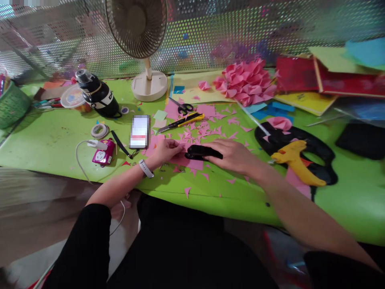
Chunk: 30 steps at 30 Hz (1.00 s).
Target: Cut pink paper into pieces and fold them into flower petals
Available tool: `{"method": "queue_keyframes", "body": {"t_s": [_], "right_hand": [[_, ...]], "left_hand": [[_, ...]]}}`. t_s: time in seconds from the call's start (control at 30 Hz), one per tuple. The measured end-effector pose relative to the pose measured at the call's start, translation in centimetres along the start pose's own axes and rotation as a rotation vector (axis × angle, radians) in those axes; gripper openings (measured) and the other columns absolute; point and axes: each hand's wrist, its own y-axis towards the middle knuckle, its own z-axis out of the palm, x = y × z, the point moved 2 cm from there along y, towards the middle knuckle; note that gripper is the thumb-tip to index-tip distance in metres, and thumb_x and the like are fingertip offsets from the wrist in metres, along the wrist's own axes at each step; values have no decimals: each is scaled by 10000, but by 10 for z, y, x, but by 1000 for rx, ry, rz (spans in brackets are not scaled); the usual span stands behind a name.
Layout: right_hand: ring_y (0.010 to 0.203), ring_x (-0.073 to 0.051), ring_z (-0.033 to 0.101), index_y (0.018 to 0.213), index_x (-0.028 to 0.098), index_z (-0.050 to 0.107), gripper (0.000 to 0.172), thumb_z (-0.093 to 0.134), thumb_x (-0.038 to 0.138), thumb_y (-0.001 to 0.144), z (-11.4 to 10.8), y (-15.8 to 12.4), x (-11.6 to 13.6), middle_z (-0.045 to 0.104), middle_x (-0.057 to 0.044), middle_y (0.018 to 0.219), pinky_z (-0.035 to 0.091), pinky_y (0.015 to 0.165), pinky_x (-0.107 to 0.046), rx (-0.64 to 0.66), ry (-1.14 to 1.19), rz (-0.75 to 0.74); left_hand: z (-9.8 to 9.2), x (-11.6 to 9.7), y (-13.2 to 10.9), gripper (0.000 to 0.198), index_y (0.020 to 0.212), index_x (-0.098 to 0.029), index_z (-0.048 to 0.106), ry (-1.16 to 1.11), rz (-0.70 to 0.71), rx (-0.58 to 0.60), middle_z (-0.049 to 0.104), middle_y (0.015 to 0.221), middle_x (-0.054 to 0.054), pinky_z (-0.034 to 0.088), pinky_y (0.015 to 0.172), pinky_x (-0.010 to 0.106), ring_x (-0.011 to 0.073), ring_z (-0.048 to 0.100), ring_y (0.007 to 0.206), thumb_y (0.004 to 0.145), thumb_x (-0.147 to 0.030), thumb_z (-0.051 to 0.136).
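My right hand (230,155) is wrapped round a black stapler (202,151), whose front end points left. My left hand (168,151) is pinched at the stapler's tip, on a small piece of pink paper (181,147) partly hidden by the fingers. Beneath both lies a pink sheet (195,163) on the green table (60,140). Many pink paper scraps are scattered around it. Just behind my hands lie a yellow and black cutter (183,121) and black-handled scissors (185,108).
A phone (140,131), a pink power adapter (104,152), tape (99,130) and a black bottle (99,96) are at left. A fan (148,86) and pink paper petals (248,82) stand behind. A yellow glue gun (296,162) lies at right.
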Motion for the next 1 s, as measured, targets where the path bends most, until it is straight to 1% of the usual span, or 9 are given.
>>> {"method": "queue_keyframes", "body": {"t_s": [0.17,0.3,0.53,0.67,0.73,0.8,0.83,0.9,1.0], "right_hand": [[1029,-296,673,1271,197,642,454,563,435,893,-8,2,4,717,-115,1183,542,865,-452,-29,25,17],[1109,-319,646,1225,200,673,450,534,489,910,-13,7,5,704,-117,1215,528,910,-470,-83,67,40],[1026,-280,655,1154,153,691,421,376,385,997,-3,33,14,711,-135,1141,523,855,-437,-120,172,40],[1062,-289,624,1184,141,659,398,482,419,962,0,41,23,680,-149,1166,505,874,-447,-212,165,-52],[1037,-282,612,1124,162,671,336,543,408,934,-3,35,27,677,-139,1124,497,854,-436,-302,101,-100],[904,-240,606,992,190,692,214,552,343,938,-4,22,33,686,-103,983,480,768,-389,-361,-23,-158],[814,-213,587,920,197,694,183,545,299,946,-4,15,36,679,-79,885,457,711,-361,-366,-104,-202],[676,-170,524,828,192,688,198,536,210,954,1,0,44,633,-38,718,390,621,-327,-338,-268,-321],[641,-153,504,875,163,705,190,534,125,949,12,-13,52,612,-22,657,341,589,-318,-344,-431,-426]], "left_hand": [[0,10,-2,258,719,-116,680,38,3,41,724,706,72,535,556,210,116,666,585,768,-343,792],[3,12,-2,271,806,-104,644,-3,-84,90,742,800,79,577,614,243,124,694,647,787,-337,783],[9,9,-3,211,839,-114,595,-4,-157,63,732,770,66,593,599,272,146,710,640,834,-265,742],[8,10,-2,199,838,-106,600,-31,-148,44,734,773,70,599,634,255,127,711,644,833,-243,744],[7,9,-3,178,839,-103,606,-53,-140,42,735,771,67,600,641,246,120,712,646,842,-227,733],[6,8,-5,168,852,-104,614,-74,-155,56,741,782,67,602,640,241,117,714,647,846,-225,730],[6,7,-6,169,865,-106,620,-78,-169,65,744,790,68,601,634,239,117,716,647,844,-229,734],[6,5,-6,170,874,-111,629,-72,-192,76,747,789,65,600,618,239,118,714,635,839,-233,741],[5,2,-6,122,859,-109,639,-80,-213,83,745,768,63,612,637,267,125,714,635,855,-201,719]]}}
